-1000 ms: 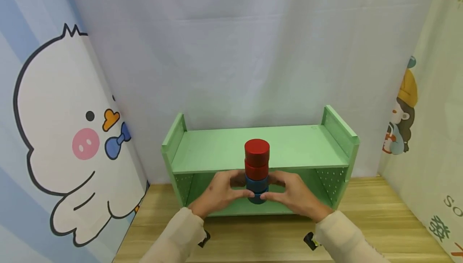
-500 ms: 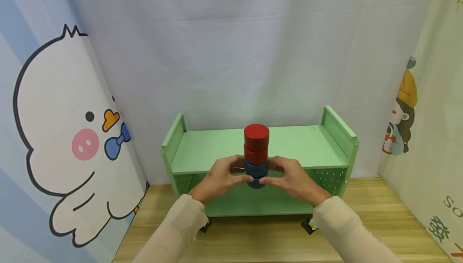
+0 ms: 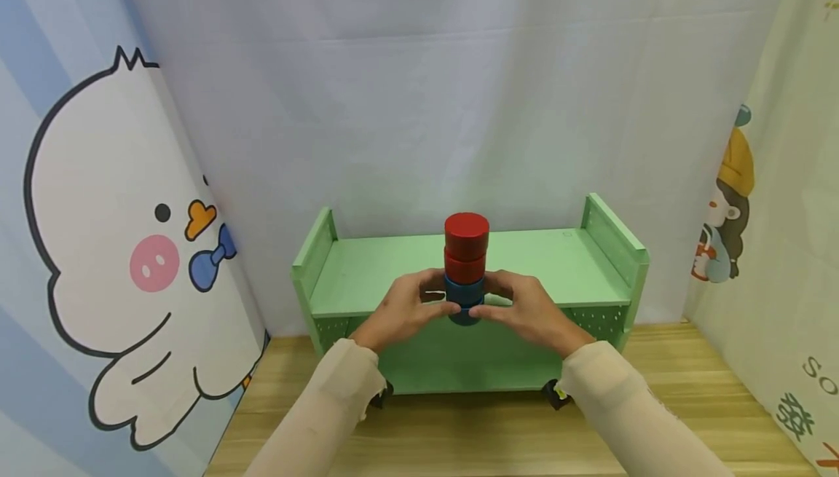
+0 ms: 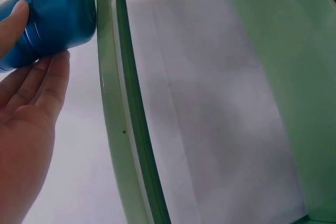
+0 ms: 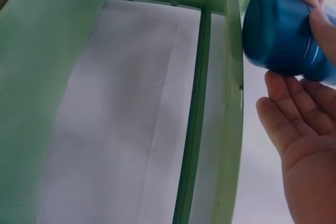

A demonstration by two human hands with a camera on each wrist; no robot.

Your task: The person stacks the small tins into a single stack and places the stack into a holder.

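A red canister [image 3: 466, 244] stands upright on a blue canister [image 3: 465, 295], forming a stack in the middle of the head view. My left hand [image 3: 401, 311] holds the blue one from the left, thumb at its front and fingers around its side. From the right, my right hand [image 3: 528, 314] grips it the same way, the two thumb tips close together. In both wrist views the blue canister [image 4: 63, 11] has a seam around it, and its base lies close to the front edge of the green shelf [image 5: 233, 103]. The red canister is outside both wrist views.
The green two-tier shelf [image 3: 387, 266] has raised sides and perforated panels below, and stands on a wood-grain table [image 3: 459, 433]. A pale curtain [image 3: 419, 98] hangs behind. Printed cloths flank it, one with a white bird [image 3: 98, 244]. Dark wrist devices [image 3: 557, 393] sit under the sleeves.
Both hands have carried the stack upward in the head view, from before the lower compartment to about the level of the upper board. The grip looks the same.
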